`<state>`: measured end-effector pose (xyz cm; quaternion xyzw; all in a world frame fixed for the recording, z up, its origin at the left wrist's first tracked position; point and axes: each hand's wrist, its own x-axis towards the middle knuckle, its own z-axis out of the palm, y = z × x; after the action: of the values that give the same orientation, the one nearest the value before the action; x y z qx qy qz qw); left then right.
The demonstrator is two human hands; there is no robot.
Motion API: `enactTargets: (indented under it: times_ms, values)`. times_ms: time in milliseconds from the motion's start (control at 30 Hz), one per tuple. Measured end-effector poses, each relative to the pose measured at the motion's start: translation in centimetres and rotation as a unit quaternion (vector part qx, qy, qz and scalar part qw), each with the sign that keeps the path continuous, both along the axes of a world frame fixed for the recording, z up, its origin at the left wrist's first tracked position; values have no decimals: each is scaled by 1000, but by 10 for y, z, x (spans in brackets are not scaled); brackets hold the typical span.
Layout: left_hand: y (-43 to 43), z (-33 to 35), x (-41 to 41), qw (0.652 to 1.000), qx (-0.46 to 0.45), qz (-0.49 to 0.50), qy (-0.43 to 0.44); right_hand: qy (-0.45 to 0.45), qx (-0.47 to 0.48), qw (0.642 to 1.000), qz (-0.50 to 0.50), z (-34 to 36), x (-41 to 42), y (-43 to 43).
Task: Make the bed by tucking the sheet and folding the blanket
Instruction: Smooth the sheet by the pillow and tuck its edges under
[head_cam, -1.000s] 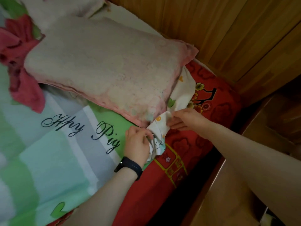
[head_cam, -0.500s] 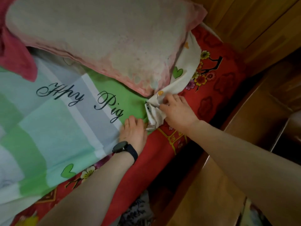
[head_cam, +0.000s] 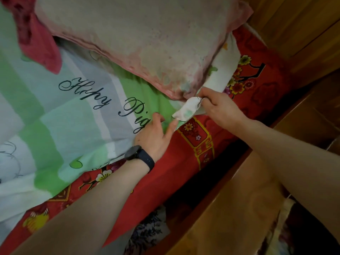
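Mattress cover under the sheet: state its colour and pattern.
The mattress cover is red with flowers and yellow border motifs, clearest in the head view.

The person shows as two arms and two hands. The left forearm is bare along all of its visible length, and so is the right forearm. Just behind the left hand sits a wristwatch: a round dark case with a dull, unlit face (nothing can be read on it) on a smooth strap, black or very dark blue, that wraps closely round the wrist. The right hand is bare as well.
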<state>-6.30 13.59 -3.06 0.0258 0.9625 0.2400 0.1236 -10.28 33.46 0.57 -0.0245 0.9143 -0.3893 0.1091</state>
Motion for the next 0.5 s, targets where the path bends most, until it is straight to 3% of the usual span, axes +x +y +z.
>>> enactTargets:
  times_ms: [67, 100, 200, 233, 367, 500]
  values:
    - [3, 4, -1, 998, -41, -49, -2, -26, 80, 991, 105, 12, 2, 11]
    - [2, 3, 0, 995, -64, -80, 1, -54, 155, 970, 181, 18, 4, 19]
    - [3, -1, 4, 986, -93, -135, -25, -125, 405, 837, 346, 27, 5, 45]
    - [3, -2, 6, 987, -85, -134, -38, -120, 444, 813, 357, 27, 4, 53]
    - [23, -1, 13, 985, -58, -139, -87, -83, 497, 803, 318, 23, -1, 63]
    - [41, -4, 18, 974, -13, -172, -147, -9, 580, 744, 332, 25, -3, 69]
